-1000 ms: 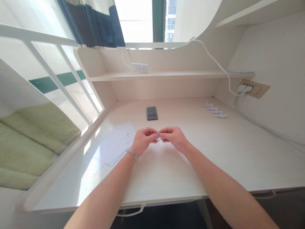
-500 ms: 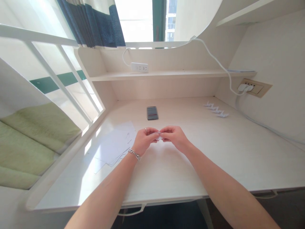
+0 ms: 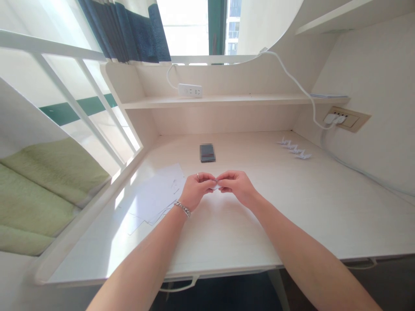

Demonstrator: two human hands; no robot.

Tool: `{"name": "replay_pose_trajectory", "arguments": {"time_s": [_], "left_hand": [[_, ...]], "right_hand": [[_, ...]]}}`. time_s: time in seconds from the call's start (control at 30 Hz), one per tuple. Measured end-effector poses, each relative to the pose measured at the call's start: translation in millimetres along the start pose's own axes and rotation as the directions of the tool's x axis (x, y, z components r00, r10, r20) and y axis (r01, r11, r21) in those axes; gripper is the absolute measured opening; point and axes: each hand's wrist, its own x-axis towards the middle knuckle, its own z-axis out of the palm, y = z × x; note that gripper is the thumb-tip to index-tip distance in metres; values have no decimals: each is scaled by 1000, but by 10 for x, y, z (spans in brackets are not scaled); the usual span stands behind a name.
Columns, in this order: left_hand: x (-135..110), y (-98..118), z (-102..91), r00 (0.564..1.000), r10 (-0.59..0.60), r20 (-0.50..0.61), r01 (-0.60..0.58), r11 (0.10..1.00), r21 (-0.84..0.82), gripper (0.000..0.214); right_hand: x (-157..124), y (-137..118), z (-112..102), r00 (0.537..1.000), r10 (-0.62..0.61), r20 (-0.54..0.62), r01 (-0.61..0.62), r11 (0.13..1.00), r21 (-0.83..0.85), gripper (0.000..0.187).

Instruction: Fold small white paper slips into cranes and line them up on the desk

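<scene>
My left hand [image 3: 195, 190] and my right hand [image 3: 236, 185] meet over the middle of the pale desk [image 3: 292, 216], fingertips pinched together on a small folded piece of white paper [image 3: 216, 186]. Only a sliver of the paper shows between the fingers. The left wrist wears a silver chain bracelet and a finger carries a ring. Both hands hover just above the desk surface.
Loose white paper sheets [image 3: 155, 198] lie to the left of my hands. A dark phone [image 3: 207, 153] lies further back. Several small folded paper figures [image 3: 294, 149] line up at the back right. A power strip [image 3: 189, 90] sits on the shelf; a wall socket [image 3: 343, 118] holds plugs.
Both hands have stayed together on the folded paper, with only slight finger shifts. The view has drifted a little.
</scene>
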Motion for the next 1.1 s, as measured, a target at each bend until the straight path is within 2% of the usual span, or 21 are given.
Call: {"name": "replay_pose_trajectory", "arguments": {"time_s": [0.13,0.43,0.57,0.77,0.93,1.1], "left_hand": [[-8,17,10,1000,7,20,-6,1000,-23,10],[-31,56,-4,999,3,44,-5,1000,30,11],[-43,77,3,999,39,32,-42,995,94,9],[-49,68,12,993,110,31,-114,960,257,9],[-45,46,-7,991,123,43,-130,955,267,14],[-43,55,-5,994,99,36,-105,966,238,15]], "right_hand": [[19,27,-21,1000,-3,5,3,999,36,12],[40,49,-57,999,-14,35,13,999,42,11],[30,39,-58,998,-11,62,9,999,37,12],[-8,-5,-46,997,15,80,-11,998,-55,20],[-11,-14,-41,998,26,55,-21,996,-91,23],[-2,-7,-38,999,-20,37,25,989,-145,22]]}}
